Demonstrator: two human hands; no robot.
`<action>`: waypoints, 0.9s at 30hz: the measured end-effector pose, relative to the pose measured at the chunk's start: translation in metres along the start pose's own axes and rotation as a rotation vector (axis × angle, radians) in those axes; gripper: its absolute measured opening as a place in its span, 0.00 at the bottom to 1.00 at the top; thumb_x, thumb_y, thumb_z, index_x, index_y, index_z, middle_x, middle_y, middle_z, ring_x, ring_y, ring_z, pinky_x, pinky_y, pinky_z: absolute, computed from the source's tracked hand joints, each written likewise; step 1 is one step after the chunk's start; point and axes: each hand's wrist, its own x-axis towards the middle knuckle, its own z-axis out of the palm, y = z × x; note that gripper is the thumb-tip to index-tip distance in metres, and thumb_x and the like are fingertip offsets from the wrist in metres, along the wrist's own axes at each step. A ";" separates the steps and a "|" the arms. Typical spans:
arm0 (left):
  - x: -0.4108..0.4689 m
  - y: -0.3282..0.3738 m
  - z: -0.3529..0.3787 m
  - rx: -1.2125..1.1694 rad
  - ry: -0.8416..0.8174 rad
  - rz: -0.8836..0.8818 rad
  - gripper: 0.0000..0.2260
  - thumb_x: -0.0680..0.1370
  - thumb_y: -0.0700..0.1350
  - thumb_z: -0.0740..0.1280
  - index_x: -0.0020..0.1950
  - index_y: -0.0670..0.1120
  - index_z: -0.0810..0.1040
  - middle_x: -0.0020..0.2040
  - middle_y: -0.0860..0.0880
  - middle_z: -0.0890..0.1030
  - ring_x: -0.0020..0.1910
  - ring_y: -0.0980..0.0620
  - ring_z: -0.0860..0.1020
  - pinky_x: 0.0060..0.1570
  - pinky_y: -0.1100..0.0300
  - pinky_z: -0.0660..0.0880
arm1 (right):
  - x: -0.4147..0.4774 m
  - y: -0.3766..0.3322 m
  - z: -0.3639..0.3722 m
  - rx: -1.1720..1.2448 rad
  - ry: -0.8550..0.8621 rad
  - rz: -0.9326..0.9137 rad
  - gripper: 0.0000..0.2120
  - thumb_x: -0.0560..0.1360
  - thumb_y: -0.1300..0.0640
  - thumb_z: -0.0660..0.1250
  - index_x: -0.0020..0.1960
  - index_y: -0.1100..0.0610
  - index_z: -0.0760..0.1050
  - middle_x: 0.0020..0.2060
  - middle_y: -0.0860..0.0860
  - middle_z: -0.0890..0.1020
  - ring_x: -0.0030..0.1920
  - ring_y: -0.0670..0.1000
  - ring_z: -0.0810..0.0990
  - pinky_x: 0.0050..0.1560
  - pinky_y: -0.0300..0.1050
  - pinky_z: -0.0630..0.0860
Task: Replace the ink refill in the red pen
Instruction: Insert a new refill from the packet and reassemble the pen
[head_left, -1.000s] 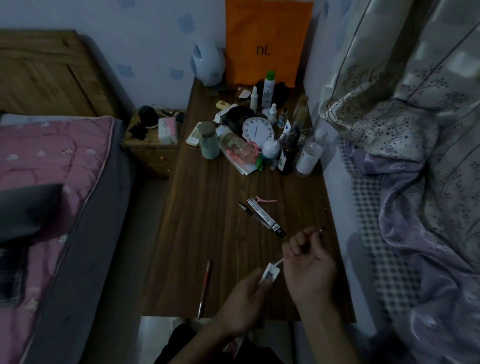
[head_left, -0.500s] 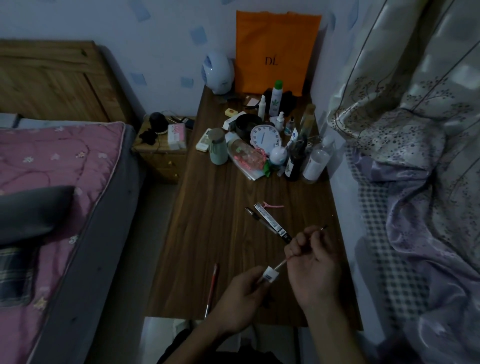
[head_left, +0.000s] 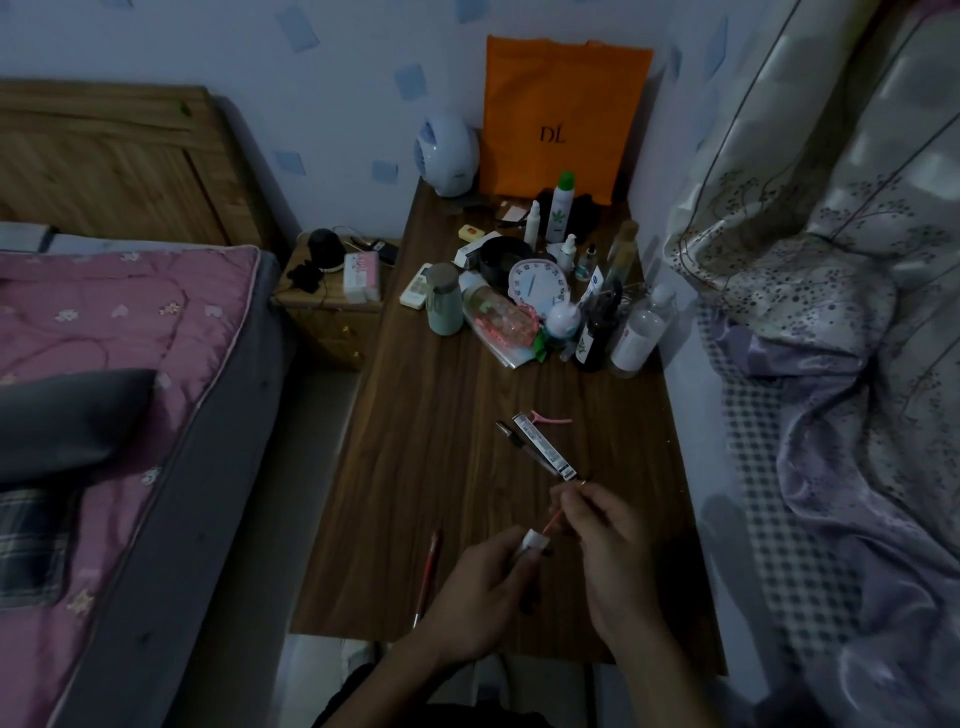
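Observation:
The red pen (head_left: 430, 570) lies on the wooden table (head_left: 415, 467) near its front edge, left of my hands. My left hand (head_left: 480, 597) grips a small white refill packet (head_left: 535, 541) by its open end. My right hand (head_left: 605, 540) pinches a thin reddish ink refill (head_left: 554, 521) whose lower end sits at the packet's mouth; its metal tip (head_left: 584, 482) pokes out above my fingers. Both hands hover just above the table.
A long white box (head_left: 544, 446) and a dark pen (head_left: 511, 439) lie beyond my hands, with a pink clip (head_left: 550, 417). Bottles, a round clock (head_left: 537, 285) and an orange bag (head_left: 561, 114) crowd the far end. A bed stands left, bedding right.
The camera has tilted up, so the scene sits lower in view. My right hand has shifted slightly left and closer to the packet, with the refill still between both hands.

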 end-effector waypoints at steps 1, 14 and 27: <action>0.001 0.000 0.000 -0.008 0.004 -0.008 0.09 0.82 0.47 0.61 0.50 0.44 0.77 0.35 0.52 0.78 0.34 0.55 0.77 0.38 0.48 0.76 | 0.000 0.001 0.000 -0.038 -0.027 -0.008 0.09 0.77 0.56 0.68 0.45 0.45 0.84 0.43 0.44 0.86 0.47 0.47 0.83 0.47 0.44 0.77; 0.007 -0.006 -0.004 -0.120 -0.036 -0.100 0.10 0.81 0.51 0.61 0.48 0.48 0.78 0.31 0.54 0.76 0.30 0.56 0.74 0.32 0.57 0.72 | 0.002 0.007 -0.006 -0.233 0.000 -0.240 0.15 0.76 0.63 0.70 0.53 0.43 0.77 0.47 0.41 0.84 0.48 0.40 0.83 0.43 0.32 0.80; 0.010 -0.012 -0.003 -0.163 -0.033 -0.082 0.12 0.79 0.58 0.62 0.48 0.51 0.79 0.30 0.54 0.75 0.29 0.55 0.73 0.30 0.56 0.72 | 0.000 0.013 -0.012 -0.330 -0.152 -0.346 0.12 0.72 0.68 0.72 0.47 0.51 0.81 0.46 0.45 0.83 0.49 0.47 0.82 0.48 0.48 0.82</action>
